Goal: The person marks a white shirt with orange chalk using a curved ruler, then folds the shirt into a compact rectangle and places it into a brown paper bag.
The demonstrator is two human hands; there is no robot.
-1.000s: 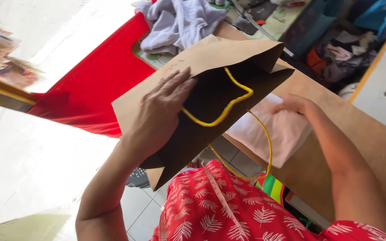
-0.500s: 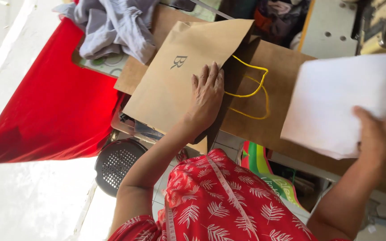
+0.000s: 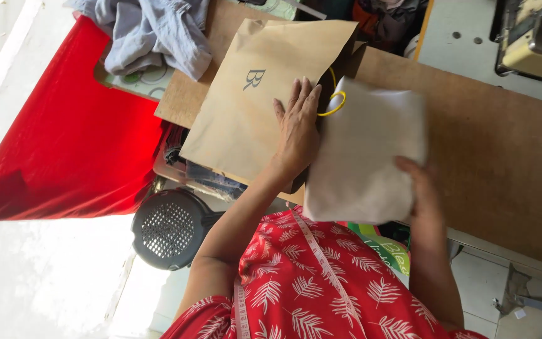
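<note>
Fingers of the left hand (image 3: 296,129) lie spread flat on the brown paper bag (image 3: 255,107); just right of the bag, the right hand (image 3: 423,188) grips a white folded cloth (image 3: 365,150).

Our left hand (image 3: 297,129) lies flat, palm down, fingers (image 3: 301,94) together and pointing toward twelve o'clock, thumb spread out toward nine. The left forearm runs back toward seven o'clock, elbow bent near the body. Our right hand (image 3: 423,188) sits at about three o'clock from the left — fingers curled in a grip, thumb side up, knuckles turned away. The right forearm drops almost straight toward six o'clock. Both arms are bare to the upper arm — the two hands near each other, not touching.
</note>
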